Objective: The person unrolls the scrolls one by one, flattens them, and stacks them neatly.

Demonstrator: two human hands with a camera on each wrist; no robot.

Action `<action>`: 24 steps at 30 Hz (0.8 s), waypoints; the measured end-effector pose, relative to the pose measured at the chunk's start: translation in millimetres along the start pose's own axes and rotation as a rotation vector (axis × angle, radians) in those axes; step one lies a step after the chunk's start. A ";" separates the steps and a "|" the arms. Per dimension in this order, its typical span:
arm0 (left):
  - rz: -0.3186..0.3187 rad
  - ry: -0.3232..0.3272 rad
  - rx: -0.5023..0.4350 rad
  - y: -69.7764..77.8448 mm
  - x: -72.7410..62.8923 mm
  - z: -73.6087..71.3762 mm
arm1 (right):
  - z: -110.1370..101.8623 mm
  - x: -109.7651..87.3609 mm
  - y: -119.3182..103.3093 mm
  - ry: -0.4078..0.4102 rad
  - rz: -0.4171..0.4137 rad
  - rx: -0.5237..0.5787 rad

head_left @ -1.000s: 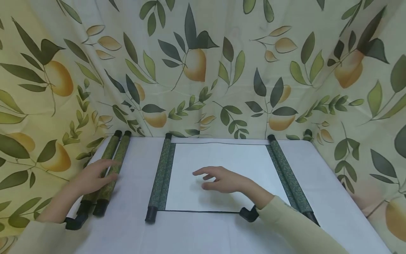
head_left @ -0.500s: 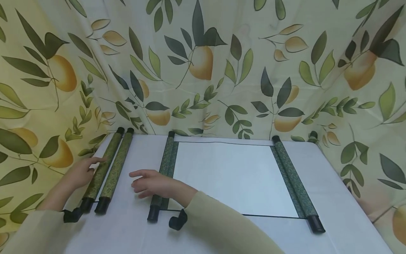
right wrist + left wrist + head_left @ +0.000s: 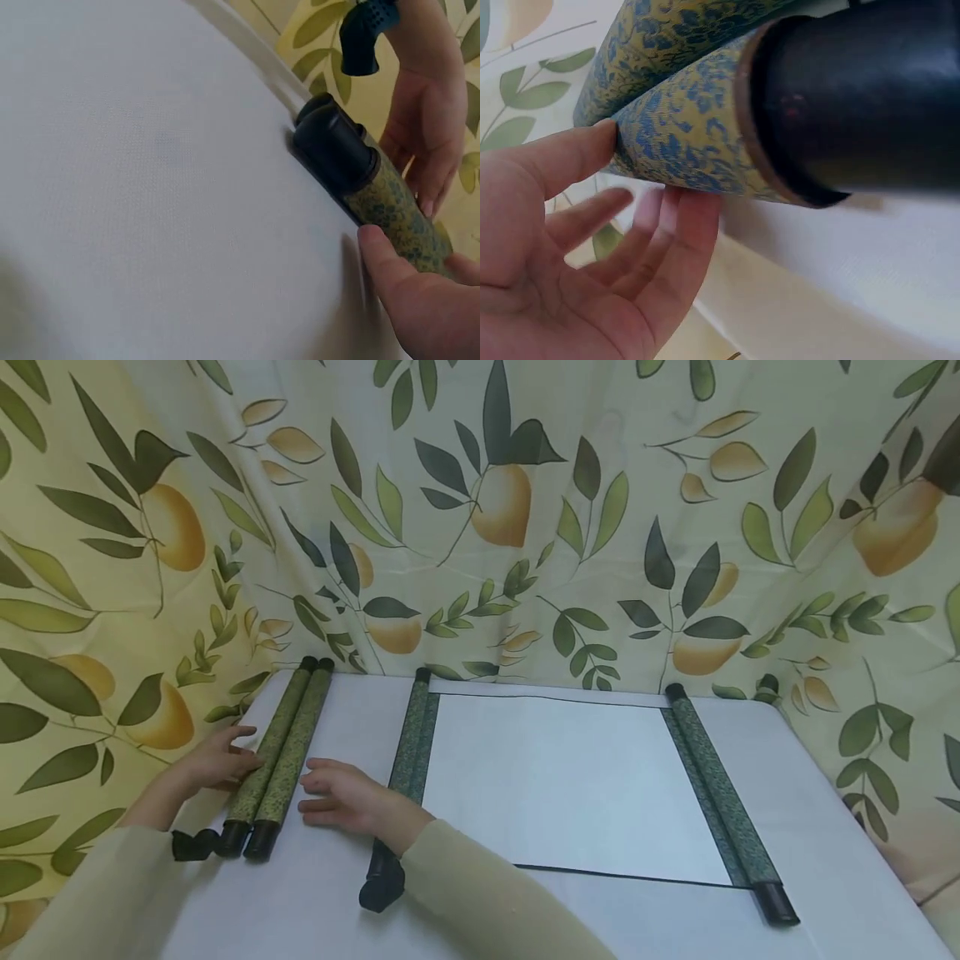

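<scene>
Two rollers of a rolled-up scroll, covered in green-gold patterned cloth with black end caps, lie side by side at the left of the table in the head view: the left roller [image 3: 274,739] and the right roller [image 3: 296,752]. My left hand [image 3: 213,764] is on their outer side, its fingertips right at the cloth. In the left wrist view the thumb touches the patterned cloth [image 3: 679,142], while the other fingers extend below it. My right hand [image 3: 352,797] is at the inner side, fingers slightly bent. One fingertip [image 3: 371,236] meets the roller near its black cap [image 3: 334,142].
An unrolled scroll with a white sheet [image 3: 570,777] lies at the middle, between a dark green left roller [image 3: 409,743] and right roller [image 3: 723,789]. My right forearm crosses its lower left corner. A fruit-patterned curtain [image 3: 450,568] hangs behind the white table [image 3: 322,902].
My right hand has swept left from over the white sheet to the two rollers. My left hand has shifted to their outer side. The rollers, apart half a second ago, now lie together.
</scene>
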State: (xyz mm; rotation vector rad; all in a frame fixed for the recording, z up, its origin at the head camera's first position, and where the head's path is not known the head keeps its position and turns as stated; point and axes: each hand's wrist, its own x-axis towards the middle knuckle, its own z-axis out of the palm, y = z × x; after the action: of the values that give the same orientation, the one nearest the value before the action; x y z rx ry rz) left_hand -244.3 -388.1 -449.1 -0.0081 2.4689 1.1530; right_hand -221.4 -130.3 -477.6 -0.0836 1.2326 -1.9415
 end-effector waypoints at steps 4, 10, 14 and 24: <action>-0.060 -0.013 0.024 2.3 2.4 2.8 | 6.6 5.1 3.1 -0.017 0.009 0.015; -0.086 -0.070 -0.027 4.9 -2.4 6.6 | 16.0 10.7 3.8 0.016 0.002 -0.046; -0.066 -0.141 -0.180 4.0 -10.3 11.1 | 23.5 8.9 3.9 0.060 -0.059 -0.198; 0.069 -0.136 -0.410 24.7 -20.8 37.5 | 19.7 1.0 0.2 0.240 -0.283 -0.460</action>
State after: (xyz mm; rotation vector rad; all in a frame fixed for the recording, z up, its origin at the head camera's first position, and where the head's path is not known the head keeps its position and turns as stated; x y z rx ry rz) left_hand -216.0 -347.7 -444.7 0.0361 2.0920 1.6134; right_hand -213.1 -145.3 -467.9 -0.2807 1.9000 -1.9026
